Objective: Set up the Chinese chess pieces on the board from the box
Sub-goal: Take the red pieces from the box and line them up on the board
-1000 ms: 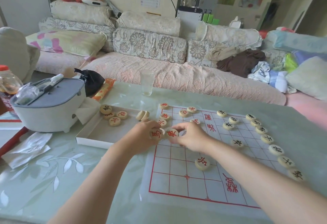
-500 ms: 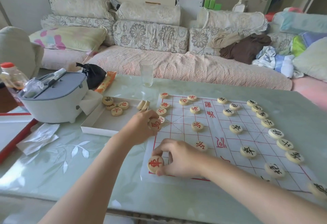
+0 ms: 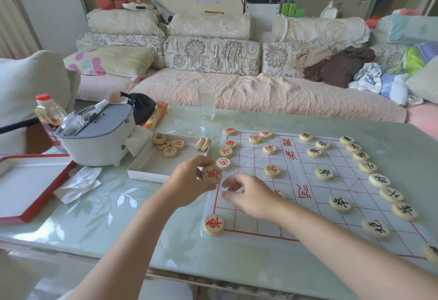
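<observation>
A white paper chess board [image 3: 305,181] with red lines lies on the table. Red-lettered pieces line its left edge and black-lettered ones its right edge. My left hand [image 3: 189,183] holds a red-lettered piece [image 3: 211,174] upright just off the board's left edge. My right hand [image 3: 248,195] hovers over the board's near-left squares with fingers apart and nothing in it. A red chariot piece [image 3: 214,224] sits on the near-left corner. The shallow white box [image 3: 151,171] to the left holds several pieces [image 3: 169,145].
A grey-lidded white appliance [image 3: 94,138] and a bottle [image 3: 48,112] stand left of the box. A red-rimmed tray [image 3: 35,204] and crumpled plastic [image 3: 78,181] lie at the near left. A drinking glass [image 3: 207,102] stands behind the board. A sofa runs along the far side.
My right hand set the red chariot piece on the near-left corner, let go and drew back toward the board's middle. My left hand kept its piece, almost still.
</observation>
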